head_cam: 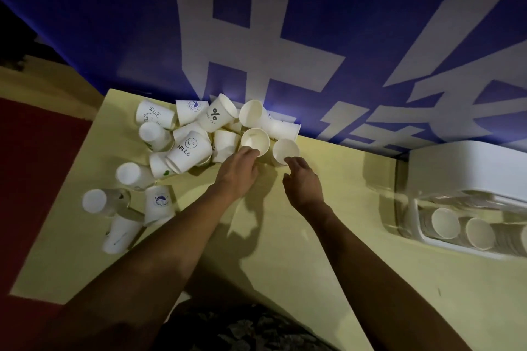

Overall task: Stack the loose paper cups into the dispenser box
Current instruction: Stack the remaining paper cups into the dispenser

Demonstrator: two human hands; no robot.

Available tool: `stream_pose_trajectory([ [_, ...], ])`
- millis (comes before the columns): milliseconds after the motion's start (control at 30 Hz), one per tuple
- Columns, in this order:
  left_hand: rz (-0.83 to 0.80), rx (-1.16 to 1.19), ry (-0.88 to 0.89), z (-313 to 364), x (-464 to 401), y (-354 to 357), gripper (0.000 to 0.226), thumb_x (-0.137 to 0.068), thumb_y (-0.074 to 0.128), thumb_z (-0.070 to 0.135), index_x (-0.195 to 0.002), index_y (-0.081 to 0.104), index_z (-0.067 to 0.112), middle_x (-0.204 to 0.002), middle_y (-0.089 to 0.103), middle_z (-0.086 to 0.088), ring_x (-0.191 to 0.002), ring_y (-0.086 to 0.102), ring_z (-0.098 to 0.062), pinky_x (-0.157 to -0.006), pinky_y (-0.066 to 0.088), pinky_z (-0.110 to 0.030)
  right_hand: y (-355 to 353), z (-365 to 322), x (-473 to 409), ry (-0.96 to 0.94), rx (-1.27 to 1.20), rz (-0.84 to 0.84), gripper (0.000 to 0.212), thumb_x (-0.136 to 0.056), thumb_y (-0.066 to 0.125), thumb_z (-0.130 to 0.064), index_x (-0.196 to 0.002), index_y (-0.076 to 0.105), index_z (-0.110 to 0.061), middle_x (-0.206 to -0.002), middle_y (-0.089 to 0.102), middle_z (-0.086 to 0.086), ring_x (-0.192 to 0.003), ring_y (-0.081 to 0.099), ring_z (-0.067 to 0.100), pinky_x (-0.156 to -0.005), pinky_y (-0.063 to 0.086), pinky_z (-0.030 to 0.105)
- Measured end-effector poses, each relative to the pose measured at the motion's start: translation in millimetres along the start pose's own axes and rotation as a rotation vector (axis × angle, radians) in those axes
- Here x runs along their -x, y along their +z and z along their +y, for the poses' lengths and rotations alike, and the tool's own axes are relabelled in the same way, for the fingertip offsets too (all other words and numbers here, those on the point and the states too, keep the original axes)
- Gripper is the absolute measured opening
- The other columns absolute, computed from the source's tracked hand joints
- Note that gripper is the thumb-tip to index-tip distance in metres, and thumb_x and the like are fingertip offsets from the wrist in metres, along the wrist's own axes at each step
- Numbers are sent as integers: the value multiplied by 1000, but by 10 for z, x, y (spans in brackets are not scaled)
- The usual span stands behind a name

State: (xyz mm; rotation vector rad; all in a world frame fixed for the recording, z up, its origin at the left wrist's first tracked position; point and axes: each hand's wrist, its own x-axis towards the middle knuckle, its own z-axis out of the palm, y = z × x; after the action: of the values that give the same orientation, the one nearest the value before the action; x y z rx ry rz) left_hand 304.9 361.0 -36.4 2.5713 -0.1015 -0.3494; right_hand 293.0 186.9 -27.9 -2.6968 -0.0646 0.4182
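Observation:
Several loose white paper cups lie in a heap (188, 145) at the far left of the yellow table (328, 265), some printed, some plain. My left hand (238, 172) grips an upright plain cup (255, 140) at its near side. Just right of it, my right hand (303, 182) touches the near rim of another upright plain cup (285, 150) with its fingertips. The white dispenser box (467, 179) stands at the right edge of the table, with stacked cups (462, 229) showing through its clear front.
A blue wall with large white characters (271, 37) rises directly behind the table. Red floor (34, 165) lies to the left of the table. A few cups (119, 208) lie apart from the heap near the table's left edge.

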Motion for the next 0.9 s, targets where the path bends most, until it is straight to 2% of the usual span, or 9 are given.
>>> stream_pose_trajectory([
  [100,11,14,-16,-61,-96,44,31,-86,55,5,-117,63,9,-116,61,-10,-101,59,-33,-84,49,-41,43,7,-110,50,-5,-21,39,-90,55,-7,-129,58,-11,-132,57,10,-111,59,31,-91,51,40],
  [267,102,53,28,-101,-94,45,30,-78,63,-2,-107,68,8,-104,62,-7,-92,58,-27,-75,47,-32,20,46,-127,57,-37,98,24,-87,60,-3,-108,70,-10,-117,66,8,-100,64,27,-81,53,34],
  [400,165,78,86,-56,46,34,29,-69,69,-7,-92,71,10,-91,60,-6,-82,61,-24,-75,50,-27,-69,92,32,26,-69,187,12,-89,63,-11,-97,72,-12,-107,68,8,-92,64,27,-72,56,36],
  [467,200,78,100,14,160,42,22,-70,72,-1,-86,71,14,-90,59,-2,-80,61,-20,-74,55,-30,-130,131,180,30,-91,226,12,-90,64,-16,-98,73,-14,-108,69,5,-95,64,24,-75,56,35],
  [600,286,63,84,318,439,8,11,-78,72,13,-88,72,18,-94,60,4,-89,54,-19,-70,52,-34,-302,267,561,30,-92,328,10,-88,69,-19,-97,74,-18,-103,72,2,-94,61,25,-70,54,34],
  [767,391,30,140,874,710,48,8,-80,72,16,-88,74,18,-91,66,5,-104,51,-22,-85,48,-33,-598,591,1048,15,-44,476,9,-81,77,-16,-89,74,-20,-93,74,0,-93,59,27,-71,48,36],
  [900,419,48,145,1399,885,187,9,-78,73,12,-87,74,15,-88,69,3,-103,53,-24,-81,50,-37,-855,970,1365,-10,-111,512,9,-81,75,-12,-89,71,-16,-95,72,2,-93,60,26,-73,50,35],
])
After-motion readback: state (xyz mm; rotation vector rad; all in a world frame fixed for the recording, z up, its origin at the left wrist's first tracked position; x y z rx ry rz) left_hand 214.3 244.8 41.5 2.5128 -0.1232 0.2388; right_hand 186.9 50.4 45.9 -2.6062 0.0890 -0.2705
